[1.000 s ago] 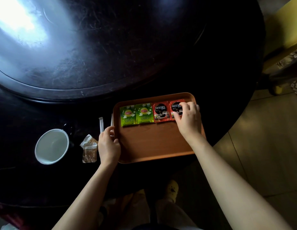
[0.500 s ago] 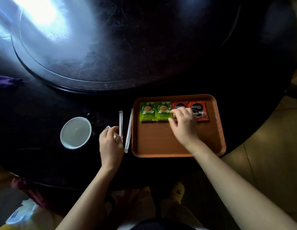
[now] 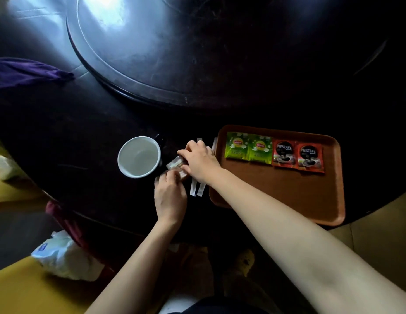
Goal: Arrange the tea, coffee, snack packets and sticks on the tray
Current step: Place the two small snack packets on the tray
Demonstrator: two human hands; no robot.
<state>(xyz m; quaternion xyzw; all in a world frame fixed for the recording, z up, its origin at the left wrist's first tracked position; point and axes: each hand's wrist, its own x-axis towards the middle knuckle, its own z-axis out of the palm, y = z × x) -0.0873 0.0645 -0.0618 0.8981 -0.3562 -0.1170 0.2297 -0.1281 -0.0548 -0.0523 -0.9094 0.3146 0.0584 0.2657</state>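
Note:
An orange tray (image 3: 279, 193) lies at the table's near edge. Along its far side sit two green Lipton tea packets (image 3: 248, 147) and two red Nescafe coffee packets (image 3: 298, 156) in a row. Left of the tray, two white sticks (image 3: 196, 189) lie on the dark table, partly under my right hand (image 3: 201, 160). My right hand reaches across them and closes its fingers on a clear snack packet (image 3: 174, 163). My left hand (image 3: 170, 193) pinches a second snack packet (image 3: 182, 175) just below it. Both packets are mostly hidden by the fingers.
A white-lined mug (image 3: 139, 157) stands left of the hands. A raised round turntable (image 3: 197, 53) fills the table's middle. A purple cloth (image 3: 27, 72) lies at far left. A white plastic pack (image 3: 63, 254) rests on a yellow seat below the table edge.
My right hand left the coffee packets on the tray and crossed left over the sticks to the snack packets. My left hand shifted onto the snack packets. The view swung left.

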